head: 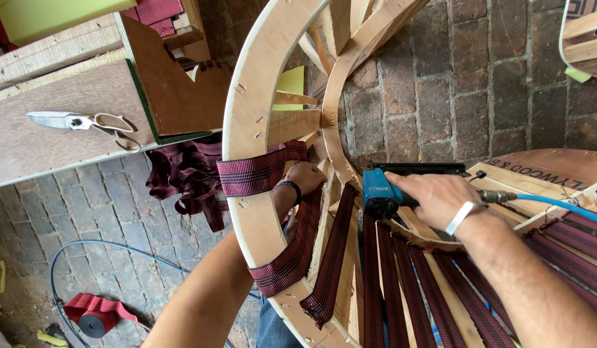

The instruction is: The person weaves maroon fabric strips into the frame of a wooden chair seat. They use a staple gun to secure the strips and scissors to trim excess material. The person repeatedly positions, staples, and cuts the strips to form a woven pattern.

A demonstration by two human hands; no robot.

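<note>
Head view: right hand [437,196] wraps fingers round the blue staple gun [383,192], inside the curved wooden frame [250,122]. Left hand [303,177] is behind the frame rail w/ maroon webbing [260,171]; grip can't tell, fingers hidden. Scissors [86,122] lie left of the frame.

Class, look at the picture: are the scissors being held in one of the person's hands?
No: the scissors lie alone on the wooden board, while the right hand grips a blue staple gun and the left hand holds webbing.

Dark maroon woven webbing straps [401,283] carry fine pale stripes; the boxy pneumatic staple gun [381,192] under the right hand [434,196] is blue and black.
</note>
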